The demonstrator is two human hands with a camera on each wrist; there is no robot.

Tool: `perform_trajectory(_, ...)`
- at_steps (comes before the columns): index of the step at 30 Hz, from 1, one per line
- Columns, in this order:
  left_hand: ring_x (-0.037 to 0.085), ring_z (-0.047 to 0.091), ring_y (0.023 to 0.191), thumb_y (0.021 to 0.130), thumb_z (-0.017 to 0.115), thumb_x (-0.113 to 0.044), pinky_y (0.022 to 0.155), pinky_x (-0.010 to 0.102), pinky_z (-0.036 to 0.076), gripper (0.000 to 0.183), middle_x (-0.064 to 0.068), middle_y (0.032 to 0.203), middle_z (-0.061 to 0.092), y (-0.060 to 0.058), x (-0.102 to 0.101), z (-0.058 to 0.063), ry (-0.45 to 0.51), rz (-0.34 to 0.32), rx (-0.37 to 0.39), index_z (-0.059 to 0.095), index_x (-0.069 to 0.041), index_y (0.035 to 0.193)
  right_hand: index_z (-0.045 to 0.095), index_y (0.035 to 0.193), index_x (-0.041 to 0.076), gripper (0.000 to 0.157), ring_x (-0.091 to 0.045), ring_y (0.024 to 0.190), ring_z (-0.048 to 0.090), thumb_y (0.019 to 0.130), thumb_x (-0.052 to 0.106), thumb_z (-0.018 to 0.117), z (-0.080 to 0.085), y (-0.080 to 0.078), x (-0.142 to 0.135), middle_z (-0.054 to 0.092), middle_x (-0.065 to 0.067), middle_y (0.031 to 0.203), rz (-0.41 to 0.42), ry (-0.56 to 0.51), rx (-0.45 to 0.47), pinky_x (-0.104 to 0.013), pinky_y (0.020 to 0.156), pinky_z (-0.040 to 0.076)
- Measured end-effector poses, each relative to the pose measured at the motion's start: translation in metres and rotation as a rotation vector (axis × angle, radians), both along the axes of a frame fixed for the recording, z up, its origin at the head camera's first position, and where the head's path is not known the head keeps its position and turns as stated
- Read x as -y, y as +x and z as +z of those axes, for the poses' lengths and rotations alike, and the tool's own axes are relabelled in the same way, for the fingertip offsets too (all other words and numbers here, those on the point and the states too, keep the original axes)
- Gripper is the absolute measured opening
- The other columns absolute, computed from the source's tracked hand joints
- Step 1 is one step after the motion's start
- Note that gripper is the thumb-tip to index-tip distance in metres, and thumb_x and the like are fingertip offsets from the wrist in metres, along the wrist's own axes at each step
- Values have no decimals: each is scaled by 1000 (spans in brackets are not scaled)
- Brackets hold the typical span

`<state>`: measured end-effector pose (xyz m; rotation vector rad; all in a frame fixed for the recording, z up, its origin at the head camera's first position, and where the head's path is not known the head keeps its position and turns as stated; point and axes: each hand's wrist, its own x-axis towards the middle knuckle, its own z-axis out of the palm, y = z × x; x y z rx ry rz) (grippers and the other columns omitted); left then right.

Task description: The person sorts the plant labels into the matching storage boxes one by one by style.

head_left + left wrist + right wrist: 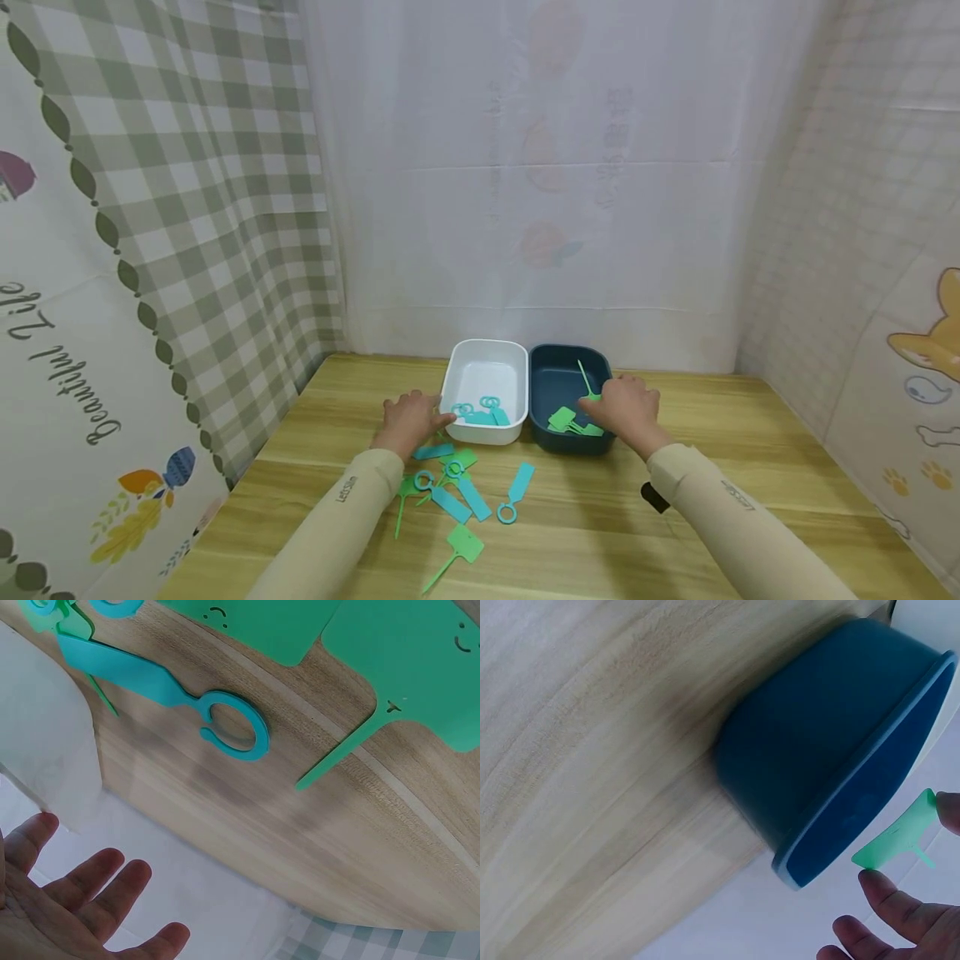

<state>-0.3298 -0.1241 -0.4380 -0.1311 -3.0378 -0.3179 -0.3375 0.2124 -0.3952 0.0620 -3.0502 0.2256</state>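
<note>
My right hand (628, 408) is over the dark blue bin (572, 442). Its thumb and a finger pinch a green tag (895, 834) with a thin stem by opposite edges, above the bin's rim in the right wrist view. Inside that bin lie several green tags (562, 418). My left hand (411, 422) is beside the white bin (487, 433), its thumb near the front left corner; in the left wrist view its fingers (124, 889) are spread and hold nothing. Turquoise ring-ended tags (480, 418) lie in the white bin.
On the wooden table (570, 550), turquoise tags (472, 498) and green tags (467, 543) lie loose in front of the white bin, some overlapping. The two bins stand side by side against a white cloth backdrop (450, 250). A checked curtain (210, 167) hangs at left.
</note>
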Motion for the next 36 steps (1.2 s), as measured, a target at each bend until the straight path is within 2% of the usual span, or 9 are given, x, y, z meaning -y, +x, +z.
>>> perform_trajectory(4,40,61,108,91,64,-54,93,64,40,58,18,120,65,1,-1,0,0,4,-2,64,-15,134,68,82,-1,53,-42,95,54,91,51,61,-1,-2,-3,58,-26,104,-1,-16,11,-66,84,40)
perform_trajectory(9,39,61,108,91,64,-53,93,64,40,58,18,120,64,2,-2,1,-2,6,-4,64,-15,134,66,75,2,55,-44,96,54,94,53,59,-3,-2,-4,59,-28,101,10,16,14,-70,88,38)
perform_trajectory(18,40,61,107,91,65,-53,91,64,41,58,18,119,65,2,-1,0,7,-5,-13,64,-14,134,67,77,1,51,-43,96,55,94,48,61,-6,3,4,59,-27,103,38,53,-23,-66,85,42)
perform_trajectory(21,40,61,107,91,64,-53,92,64,41,58,18,119,65,2,-1,1,9,-7,-12,64,-14,134,69,84,-1,51,-43,96,56,94,49,62,-6,6,7,59,-26,101,52,59,-39,-65,83,43)
perform_trajectory(28,39,62,105,91,65,-53,90,64,41,58,17,117,66,2,-1,0,9,-10,-21,65,-14,133,68,113,-4,54,-45,103,56,92,46,66,-6,13,15,60,-27,112,112,59,-69,-64,82,45)
perform_trajectory(36,40,62,105,91,64,-54,90,64,41,58,18,117,65,4,-1,2,11,-10,-19,63,-15,135,70,117,4,48,-42,108,55,90,43,70,-6,22,29,60,-22,117,202,79,-90,-61,82,46)
